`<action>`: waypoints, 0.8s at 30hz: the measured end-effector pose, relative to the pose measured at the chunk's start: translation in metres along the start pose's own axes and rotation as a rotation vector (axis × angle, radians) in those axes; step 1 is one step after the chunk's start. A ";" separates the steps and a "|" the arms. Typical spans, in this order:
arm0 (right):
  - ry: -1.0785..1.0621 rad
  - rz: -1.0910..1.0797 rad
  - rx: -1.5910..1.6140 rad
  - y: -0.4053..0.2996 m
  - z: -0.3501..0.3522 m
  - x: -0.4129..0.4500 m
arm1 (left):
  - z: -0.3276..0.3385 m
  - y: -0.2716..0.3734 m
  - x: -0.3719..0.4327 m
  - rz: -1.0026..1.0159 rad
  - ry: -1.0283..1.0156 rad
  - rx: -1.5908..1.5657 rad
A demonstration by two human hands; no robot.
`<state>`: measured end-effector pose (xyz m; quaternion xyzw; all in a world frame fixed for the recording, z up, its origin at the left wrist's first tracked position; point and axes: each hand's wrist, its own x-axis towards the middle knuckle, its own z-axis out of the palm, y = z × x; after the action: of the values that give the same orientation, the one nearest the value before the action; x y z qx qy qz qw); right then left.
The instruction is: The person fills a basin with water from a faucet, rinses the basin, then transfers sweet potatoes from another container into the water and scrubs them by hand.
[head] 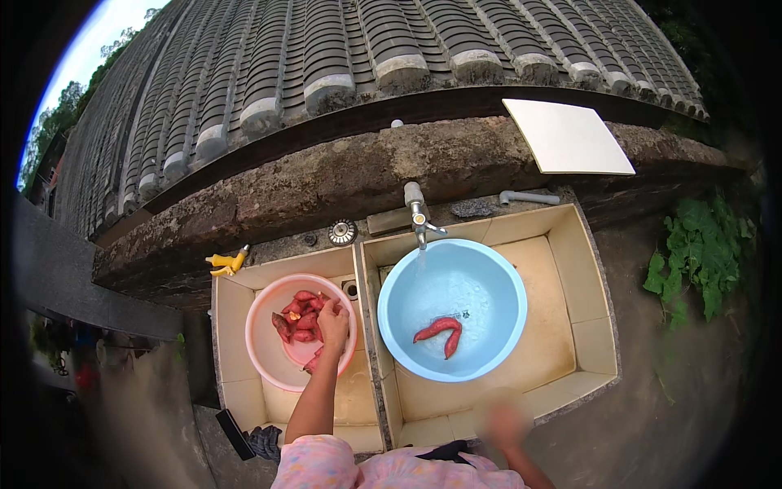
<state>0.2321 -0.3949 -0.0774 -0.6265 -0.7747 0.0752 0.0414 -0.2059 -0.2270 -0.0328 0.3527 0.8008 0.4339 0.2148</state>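
Note:
My left hand (pixel 333 323) reaches into a pink plastic basin (pixel 259 360) and touches the red-skinned sweet potatoes (pixel 303 335) heaped there; whether its fingers grip one is hidden. My right hand (pixel 506 423) is blurred, over the front edge of the right sink compartment, so its fingers cannot be made out. In that compartment a light blue plastic basin (pixel 489 275) holds water and red sweet potatoes (pixel 446 330). Water runs into it from a metal tap (pixel 419 221).
The tiled double sink (pixel 595 293) has a dividing wall. Around its rim lie a yellow spray nozzle (pixel 228 261), a drain strainer (pixel 342 232), a grey pipe piece (pixel 529 198) and a dark cloth (pixel 264 441). A white board (pixel 569 137) rests on the stone ledge behind.

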 end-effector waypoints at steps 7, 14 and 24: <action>0.033 -0.021 -0.032 0.006 0.005 0.001 | -0.063 -0.089 -0.030 -0.273 -0.370 0.769; 0.050 -0.017 -0.068 0.009 0.008 -0.002 | -0.064 -0.109 -0.027 -0.501 -0.591 0.877; -0.028 0.046 -0.058 0.003 -0.007 0.000 | -0.059 -0.085 -0.031 -0.409 -0.570 0.935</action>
<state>0.2360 -0.3941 -0.0709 -0.6438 -0.7626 0.0626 0.0105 -0.2562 -0.3143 -0.0723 0.3509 0.8697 -0.1280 0.3225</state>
